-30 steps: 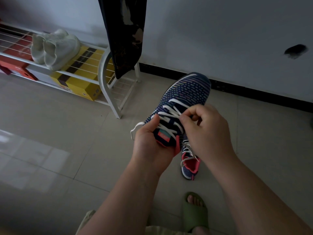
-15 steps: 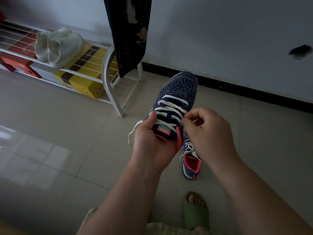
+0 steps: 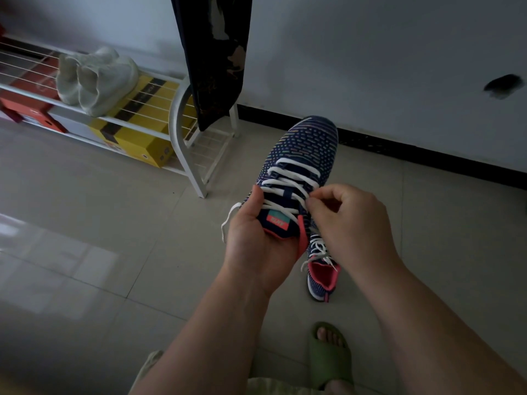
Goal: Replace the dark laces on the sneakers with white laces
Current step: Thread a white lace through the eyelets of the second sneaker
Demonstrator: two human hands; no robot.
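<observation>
Sneaker (image 3: 302, 155) gripped by left hand (image 3: 256, 240), right hand (image 3: 345, 220) pinching its lace, above grey tiled floor (image 3: 85, 223).

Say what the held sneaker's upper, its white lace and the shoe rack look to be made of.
Sneaker upper: knit fabric, matte, judging by its rows of woven colored dashes. White lace: flat woven textile, probably cotton or polyester. Shoe rack: likely white-painted metal, given its curved tube frame and thin wire shelves.

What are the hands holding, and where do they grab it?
The left hand grips the sneaker by its heel end, thumb on the laces. The right hand pinches the white lace near the tongue.
</observation>
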